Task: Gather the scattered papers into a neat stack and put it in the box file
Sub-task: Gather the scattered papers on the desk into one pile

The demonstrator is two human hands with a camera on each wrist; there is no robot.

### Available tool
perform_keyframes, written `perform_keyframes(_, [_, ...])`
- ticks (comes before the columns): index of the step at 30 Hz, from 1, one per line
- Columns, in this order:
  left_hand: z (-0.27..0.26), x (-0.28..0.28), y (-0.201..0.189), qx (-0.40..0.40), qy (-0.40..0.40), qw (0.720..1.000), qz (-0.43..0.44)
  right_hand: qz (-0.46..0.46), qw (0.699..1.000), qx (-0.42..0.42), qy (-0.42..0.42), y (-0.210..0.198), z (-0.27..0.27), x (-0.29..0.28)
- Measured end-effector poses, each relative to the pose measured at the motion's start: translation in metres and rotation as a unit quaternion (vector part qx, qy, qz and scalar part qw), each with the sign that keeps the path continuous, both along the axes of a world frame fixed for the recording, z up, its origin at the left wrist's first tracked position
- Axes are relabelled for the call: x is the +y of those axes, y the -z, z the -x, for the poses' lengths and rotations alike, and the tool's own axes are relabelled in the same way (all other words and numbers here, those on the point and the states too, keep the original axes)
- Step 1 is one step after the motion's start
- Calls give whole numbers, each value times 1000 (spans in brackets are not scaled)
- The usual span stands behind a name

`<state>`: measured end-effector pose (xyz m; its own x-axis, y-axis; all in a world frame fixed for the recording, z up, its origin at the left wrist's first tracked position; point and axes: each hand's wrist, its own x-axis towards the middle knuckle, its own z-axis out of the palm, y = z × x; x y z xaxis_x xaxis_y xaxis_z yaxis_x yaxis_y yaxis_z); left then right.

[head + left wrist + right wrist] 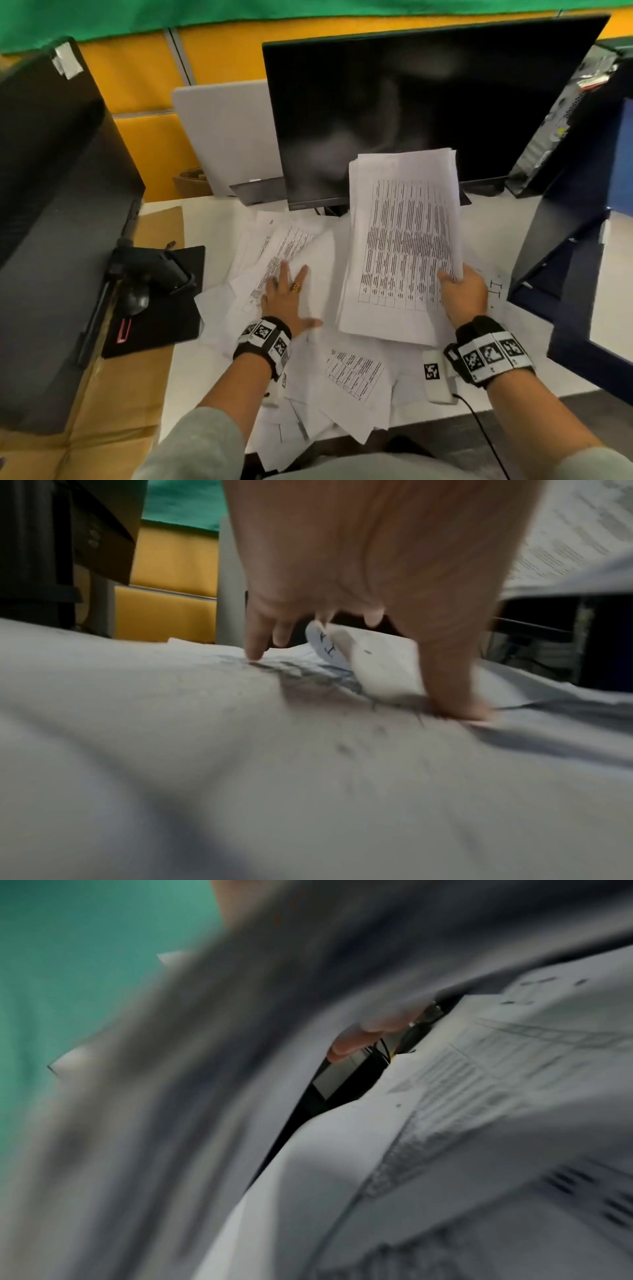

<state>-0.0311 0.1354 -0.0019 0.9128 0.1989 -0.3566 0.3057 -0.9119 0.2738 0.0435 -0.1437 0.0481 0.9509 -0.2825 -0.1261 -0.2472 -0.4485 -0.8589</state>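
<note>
My right hand (460, 289) grips a thick stack of printed papers (404, 240) by its right edge, lifted and tilted above the desk in front of the monitor. In the right wrist view the stack (171, 1096) is a blur, with fingertips (346, 1045) curled under it. My left hand (287, 291) lies flat with spread fingers on loose sheets (274, 260) left of the stack. From the left wrist, its fingers (255, 642) press down on the white paper (205, 750). More scattered sheets (352, 373) lie near the desk's front edge. The dark blue box file (575, 240) stands open at the right.
A black monitor (411, 102) stands behind the papers. A black computer case (51, 205) fills the left, with a black scanner (150, 270) on a black mat beside it. Brown cardboard (113, 394) covers the left desk. A white tagged device (436, 377) with a cable lies near my right wrist.
</note>
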Motion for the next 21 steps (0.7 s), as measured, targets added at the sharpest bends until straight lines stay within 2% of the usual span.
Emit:
perform_keyframes(4, [-17, 10, -15, -136, -70, 982, 112, -14, 1000, -1, 22, 4, 6, 3])
perform_keyframes(8, [-23, 13, -38, -218, -78, 963, 138, -42, 999, 3, 34, 2, 2, 3])
perform_keyframes(12, [-26, 24, -60, -286, -58, 952, 93, -103, 994, 1, 41, -2, -2, 4])
perform_keyframes(17, [-21, 42, -90, -370, -26, 920, 126, -165, 985, -9, 44, -7, -2, 10])
perform_keyframes(19, [-17, 46, -102, -416, 22, 907, 60, -185, 982, -1, 46, -7, -1, 14])
perform_keyframes(21, [-14, 46, -110, -444, 31, 896, 0, -196, 979, 6, 48, -8, 0, 17])
